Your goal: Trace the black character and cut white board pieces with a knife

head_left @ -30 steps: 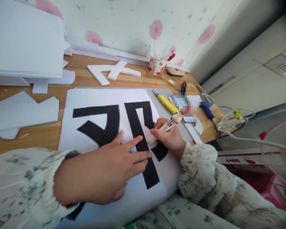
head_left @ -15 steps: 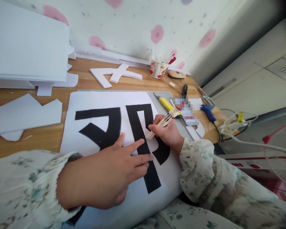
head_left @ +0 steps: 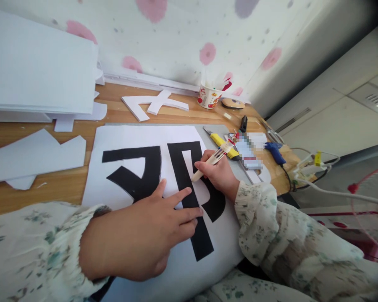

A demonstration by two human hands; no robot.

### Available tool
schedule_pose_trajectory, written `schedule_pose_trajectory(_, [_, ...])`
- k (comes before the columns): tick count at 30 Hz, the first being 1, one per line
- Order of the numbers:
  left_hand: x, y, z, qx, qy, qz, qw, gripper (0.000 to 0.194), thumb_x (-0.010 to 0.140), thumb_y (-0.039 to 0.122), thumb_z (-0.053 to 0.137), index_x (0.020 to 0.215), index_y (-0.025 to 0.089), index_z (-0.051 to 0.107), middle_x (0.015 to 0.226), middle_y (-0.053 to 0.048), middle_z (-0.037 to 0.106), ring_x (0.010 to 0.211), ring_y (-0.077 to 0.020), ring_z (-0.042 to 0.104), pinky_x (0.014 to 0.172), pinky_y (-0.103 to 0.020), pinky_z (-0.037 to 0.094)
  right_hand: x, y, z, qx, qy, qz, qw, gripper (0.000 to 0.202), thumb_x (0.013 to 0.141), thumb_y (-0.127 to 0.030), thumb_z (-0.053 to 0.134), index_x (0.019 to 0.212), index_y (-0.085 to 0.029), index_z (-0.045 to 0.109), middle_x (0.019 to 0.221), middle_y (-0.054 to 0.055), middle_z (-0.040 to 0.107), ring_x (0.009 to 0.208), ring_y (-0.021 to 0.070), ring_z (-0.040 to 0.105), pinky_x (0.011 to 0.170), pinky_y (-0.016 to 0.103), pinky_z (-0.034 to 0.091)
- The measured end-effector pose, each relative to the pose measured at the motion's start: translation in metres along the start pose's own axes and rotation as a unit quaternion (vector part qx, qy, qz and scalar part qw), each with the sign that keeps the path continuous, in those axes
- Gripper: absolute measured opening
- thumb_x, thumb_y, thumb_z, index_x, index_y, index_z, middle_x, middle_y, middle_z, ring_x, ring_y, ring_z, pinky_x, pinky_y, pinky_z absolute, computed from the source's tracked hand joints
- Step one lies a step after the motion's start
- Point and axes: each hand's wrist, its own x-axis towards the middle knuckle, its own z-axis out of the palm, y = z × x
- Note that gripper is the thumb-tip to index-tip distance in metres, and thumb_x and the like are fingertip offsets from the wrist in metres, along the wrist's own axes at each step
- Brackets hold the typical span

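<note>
pen (head_left: 211, 162) tip moved up the black stroke | right hand (head_left: 219, 174) gripping pen | left hand (head_left: 145, 233) flat, fingers spread on sheet (head_left: 138, 134)

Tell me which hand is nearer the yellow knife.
Right. The right hand, gripping a pen, sits just below the yellow knife, the pen's top almost reaching it. The left hand lies flat on the sheet, farther down and left.

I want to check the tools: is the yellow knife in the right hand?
No, the right hand holds a pen, and the yellow knife lies apart on the table.
</note>
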Motion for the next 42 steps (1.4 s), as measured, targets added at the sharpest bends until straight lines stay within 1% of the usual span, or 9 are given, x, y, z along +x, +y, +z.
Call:
schedule_pose_trajectory(4, [0.002,0.000,0.001,-0.008,0.003,0.000,1.000,0.048,0.085,0.031,0.065,0.133,0.032,0.059,0.159,0.003,0.048,0.149,-0.0370,0.035,0.107,-0.076,0.040,0.000,0.003,0.004,0.021,0.018,0.005,1.000,0.029,0.068,-0.034,0.072,0.056,-0.024,0.048,0.046,-0.007,0.047,0.043,0.0091,0.039,0.043,0.024,0.030])
schedule_pose_trajectory(9, [0.003,-0.001,-0.001,-0.016,0.014,-0.009,1.000,0.051,0.080,0.029,0.071,0.130,0.032,0.062,0.159,-0.010,0.047,0.147,-0.0367,0.039,0.106,-0.076,0.039,-0.008,0.005,-0.001,0.074,0.042,0.030,0.996,0.031,0.068,-0.040,0.074,0.059,-0.024,0.049,0.048,-0.007,0.048,0.044,0.0099,0.043,0.043,0.024,0.034])
schedule_pose_trajectory(14, [0.002,-0.002,-0.001,-0.020,0.018,-0.022,0.999,0.053,0.078,0.030,0.074,0.130,0.033,0.064,0.160,-0.021,0.041,0.146,-0.0373,0.042,0.104,-0.073,0.041,-0.048,0.004,-0.037,0.117,0.042,0.132,0.983,0.031,0.066,-0.040,0.080,0.062,-0.022,0.054,0.046,-0.007,0.050,0.041,0.0098,0.046,0.040,0.022,0.033])
schedule_pose_trajectory(16, [0.003,-0.002,0.000,-0.019,0.019,-0.027,0.999,0.055,0.078,0.032,0.074,0.132,0.031,0.063,0.160,-0.022,0.039,0.146,-0.0374,0.042,0.105,-0.072,0.041,-0.065,-0.003,-0.053,0.107,0.021,0.180,0.978,0.034,0.068,-0.044,0.082,0.065,-0.022,0.057,0.049,-0.005,0.056,0.043,0.0117,0.053,0.039,0.022,0.034])
schedule_pose_trajectory(19, [0.005,-0.003,0.002,-0.010,0.022,-0.033,0.999,0.064,0.079,0.036,0.071,0.140,0.023,0.057,0.161,-0.020,0.039,0.145,-0.0373,0.044,0.106,-0.071,0.042,-0.073,-0.023,-0.063,0.074,-0.022,0.185,0.980,0.032,0.070,-0.044,0.084,0.071,-0.021,0.061,0.056,-0.003,0.062,0.049,0.0131,0.060,0.042,0.022,0.041])
schedule_pose_trajectory(24, [0.009,-0.007,0.005,0.009,0.034,-0.038,0.999,0.064,0.087,0.037,0.064,0.145,0.014,0.052,0.156,-0.017,0.048,0.140,-0.0344,0.050,0.107,-0.065,0.047,-0.031,-0.046,-0.041,0.043,-0.063,0.083,0.994,0.028,0.069,-0.037,0.082,0.067,-0.020,0.060,0.056,-0.004,0.060,0.049,0.0122,0.060,0.043,0.021,0.040])
schedule_pose_trajectory(30, [0.011,-0.011,0.002,0.032,0.047,-0.026,0.998,0.055,0.086,0.038,0.069,0.136,0.018,0.060,0.148,-0.014,0.058,0.131,-0.0347,0.058,0.100,-0.060,0.055,0.018,-0.005,-0.001,0.095,0.003,0.042,0.995,0.030,0.060,-0.032,0.071,0.052,-0.024,0.043,0.041,-0.009,0.037,0.038,0.0078,0.035,0.038,0.022,0.025])
schedule_pose_trajectory(34, [0.011,-0.012,0.002,0.060,0.068,-0.026,0.996,0.052,0.081,0.044,0.075,0.128,0.021,0.066,0.142,-0.017,0.062,0.127,-0.0391,0.060,0.093,-0.057,0.058,0.017,0.010,0.004,0.072,0.008,0.008,0.997,0.027,0.057,-0.028,0.073,0.049,-0.022,0.048,0.043,-0.007,0.041,0.043,0.0083,0.034,0.041,0.024,0.022])
schedule_pose_trajectory(42, [0.013,-0.011,0.003,0.065,0.078,-0.047,0.994,0.055,0.082,0.045,0.075,0.127,0.014,0.065,0.142,-0.024,0.059,0.126,-0.0409,0.060,0.094,-0.055,0.058,0.010,0.004,0.001,-0.005,-0.013,-0.015,1.000,0.027,0.064,-0.035,0.072,0.053,-0.023,0.050,0.047,-0.006,0.045,0.047,0.0105,0.037,0.044,0.026,0.026])
